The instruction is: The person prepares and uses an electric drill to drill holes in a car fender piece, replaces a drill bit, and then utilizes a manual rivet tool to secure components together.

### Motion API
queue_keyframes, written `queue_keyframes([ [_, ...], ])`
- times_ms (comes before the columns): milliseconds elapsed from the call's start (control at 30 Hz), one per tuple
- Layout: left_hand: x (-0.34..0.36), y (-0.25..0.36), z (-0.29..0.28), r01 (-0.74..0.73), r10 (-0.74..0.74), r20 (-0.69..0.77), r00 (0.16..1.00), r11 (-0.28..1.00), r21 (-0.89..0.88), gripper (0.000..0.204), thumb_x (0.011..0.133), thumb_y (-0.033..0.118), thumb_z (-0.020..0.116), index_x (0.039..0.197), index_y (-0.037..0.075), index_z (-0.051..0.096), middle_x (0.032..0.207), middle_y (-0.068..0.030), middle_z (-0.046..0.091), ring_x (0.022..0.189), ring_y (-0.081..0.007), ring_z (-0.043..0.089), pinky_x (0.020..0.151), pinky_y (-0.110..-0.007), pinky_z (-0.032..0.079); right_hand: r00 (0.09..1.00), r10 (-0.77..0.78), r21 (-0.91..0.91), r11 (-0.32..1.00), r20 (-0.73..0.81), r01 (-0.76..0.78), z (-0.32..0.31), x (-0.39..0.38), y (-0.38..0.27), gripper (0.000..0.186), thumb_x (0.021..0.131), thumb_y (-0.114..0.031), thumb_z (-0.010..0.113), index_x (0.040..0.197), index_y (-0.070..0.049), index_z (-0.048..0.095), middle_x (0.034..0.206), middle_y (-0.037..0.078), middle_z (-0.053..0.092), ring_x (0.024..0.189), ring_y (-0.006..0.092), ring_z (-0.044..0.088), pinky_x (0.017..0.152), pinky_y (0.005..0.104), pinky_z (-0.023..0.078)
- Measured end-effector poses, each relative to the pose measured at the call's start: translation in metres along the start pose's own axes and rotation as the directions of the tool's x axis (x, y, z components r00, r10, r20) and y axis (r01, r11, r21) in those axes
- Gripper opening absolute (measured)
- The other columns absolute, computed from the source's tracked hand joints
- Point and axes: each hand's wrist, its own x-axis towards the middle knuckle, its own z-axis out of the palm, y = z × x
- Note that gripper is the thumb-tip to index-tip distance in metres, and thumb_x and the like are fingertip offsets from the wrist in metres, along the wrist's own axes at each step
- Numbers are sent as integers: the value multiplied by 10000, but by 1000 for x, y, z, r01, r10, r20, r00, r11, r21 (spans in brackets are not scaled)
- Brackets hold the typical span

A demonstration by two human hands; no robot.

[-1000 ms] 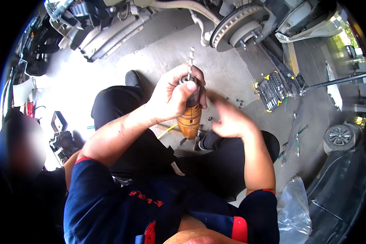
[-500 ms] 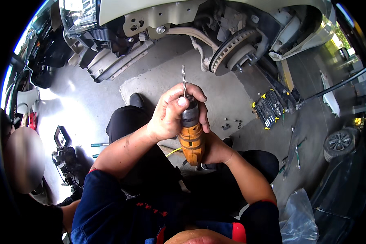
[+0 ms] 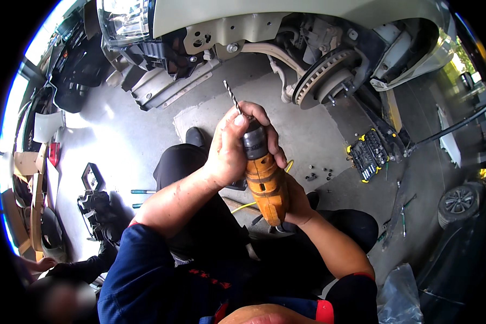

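The left hand point(image 3: 227, 148) was wrapped around the black nose point(image 3: 255, 143) of an orange drill point(image 3: 267, 189). Its fingers were clamped on the nose, with the fingertips showing on the right side. Its thumb lay at the bottom of a thin, twisty drill bit point(image 3: 231, 96), which poked up and a little to the left. The right hand point(image 3: 298, 202) was against the lower right side of the drill. The drill hid its fingers, so I cannot tell if they were closed. The drill was in front of the person, above the legs.

A yellow cord point(image 3: 245, 207) showed beside the drill. On the gray floor point(image 3: 124, 135), small metal pieces point(image 3: 311, 176) lay to the right of the drill, and past them sat an open tool box point(image 3: 367, 154). A car point(image 3: 318, 21) stood in front, with a round metal disc point(image 3: 319, 81) under its side. A wheel point(image 3: 460, 201) was far to the right.
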Motion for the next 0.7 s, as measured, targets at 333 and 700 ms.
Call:
queue_keyframes([
  [333, -7, 0, 1, -83, 71, 83, 994, 984, 155, 438, 1082, 489, 417, 1163, 59, 436, 855, -227, 636, 737, -369, 717, 744, -477, 622, 972, 195, 526, 817, 133, -236, -2, -9, -1, 470, 945, -61, 728, 1364, 3, 525, 1328, 73, 601, 1153, 156, 608, 1009, 320, 503],
  [700, -5, 2, 21, 25, -25, 107, 994, 1000, 4, 267, 1052, 209, 590, 1228, 55, 460, 1000, -194, 699, 925, -295, 732, 910, -453, 582, 996, -57, -221, 973, 68, 70, -25, -28, -25, 563, 955, -178, 740, 1436, -31, 488, 1377, 106, 593, 1205, 221, 627, 1014, 361, 515],
])
